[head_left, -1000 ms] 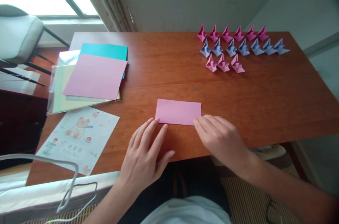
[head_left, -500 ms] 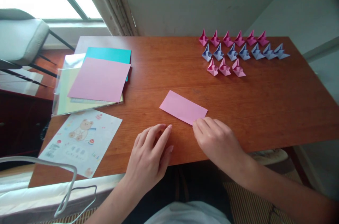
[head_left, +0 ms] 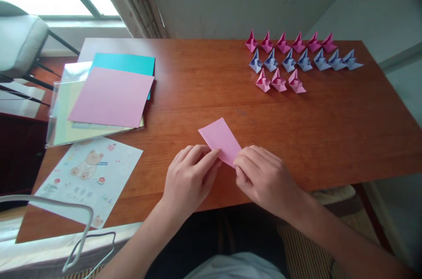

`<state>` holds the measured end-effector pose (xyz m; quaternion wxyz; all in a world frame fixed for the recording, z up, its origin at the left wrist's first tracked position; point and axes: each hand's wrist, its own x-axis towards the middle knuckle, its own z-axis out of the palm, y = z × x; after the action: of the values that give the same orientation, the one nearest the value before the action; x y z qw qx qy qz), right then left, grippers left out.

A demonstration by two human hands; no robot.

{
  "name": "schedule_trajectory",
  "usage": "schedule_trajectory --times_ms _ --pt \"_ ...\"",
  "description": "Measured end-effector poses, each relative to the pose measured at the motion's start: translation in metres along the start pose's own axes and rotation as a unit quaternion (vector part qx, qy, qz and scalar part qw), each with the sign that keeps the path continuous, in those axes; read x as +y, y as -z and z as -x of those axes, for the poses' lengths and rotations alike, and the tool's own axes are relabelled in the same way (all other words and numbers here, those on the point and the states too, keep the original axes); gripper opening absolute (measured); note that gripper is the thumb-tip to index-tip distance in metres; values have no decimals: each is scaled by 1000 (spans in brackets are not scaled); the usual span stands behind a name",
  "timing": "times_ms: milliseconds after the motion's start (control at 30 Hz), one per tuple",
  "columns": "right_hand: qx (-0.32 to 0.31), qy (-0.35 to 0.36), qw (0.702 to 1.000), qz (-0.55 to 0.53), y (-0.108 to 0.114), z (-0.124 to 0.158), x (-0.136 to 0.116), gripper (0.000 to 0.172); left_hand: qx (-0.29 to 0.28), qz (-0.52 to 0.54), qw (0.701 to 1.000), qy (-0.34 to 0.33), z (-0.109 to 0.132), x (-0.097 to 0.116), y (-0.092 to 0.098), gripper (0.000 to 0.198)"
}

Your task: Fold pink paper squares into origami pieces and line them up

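A folded pink paper lies slanted before me, its near end between both hands. My right hand is closed on the paper's near right corner, fingers curled. At the left edge my left hand pinches the same paper between thumb and forefinger. The fingers cover part of the near end. Beyond the hands, at the back right, stand rows of folded paper figures: dark pink ones, blue-violet ones and three lighter pink ones.
At the left lie a pink sheet, a teal sheet and a clear packet of pale paper. A bear-printed sheet lies nearer me. A white curved tube crosses the table's left corner. A chair stands beyond.
The pink paper has turned to a steeper slant and come nearer. My left hand has moved right and taken hold of it; my right hand keeps its grip. The view has shifted slightly.
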<state>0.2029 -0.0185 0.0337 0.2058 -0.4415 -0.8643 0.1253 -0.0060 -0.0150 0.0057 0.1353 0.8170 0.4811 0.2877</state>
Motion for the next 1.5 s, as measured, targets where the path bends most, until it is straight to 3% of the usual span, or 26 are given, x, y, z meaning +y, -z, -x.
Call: schedule_trajectory --times_ms 200,367,433,533,700,833,1033,1167,1300,1500 --pt "81 -67 975 -197 1 -4 2 15 34 136 990 5 -4 3 5 9" --pt "99 -127 947 -276 2 -12 5 10 3 241 970 27 -8 7 11 6" --pt "92 -132 943 -291 4 -12 7 9 -14 278 960 41 -8 7 13 8" --pt "66 -148 935 -315 5 -11 11 21 -25 313 948 59 -8 4 16 9" --pt "-19 -205 858 -471 0 -7 13 28 -28 326 943 53 -9 2 17 10" --pt "-19 -219 829 -514 -5 -6 13 29 -38 322 945 44 -9 2 16 10" --pt "-7 -225 816 -532 -9 -6 17 42 -40 346 936 58 -8 0 17 11" --pt "42 -245 832 -496 -16 -12 16 22 -29 364 929 61 -8 -1 19 15" --pt "82 -248 825 -502 -21 -16 13 12 -24 364 930 52 -8 0 19 15" --pt "34 -239 817 -524 -17 -15 10 7 -21 378 922 76 -7 1 18 25"
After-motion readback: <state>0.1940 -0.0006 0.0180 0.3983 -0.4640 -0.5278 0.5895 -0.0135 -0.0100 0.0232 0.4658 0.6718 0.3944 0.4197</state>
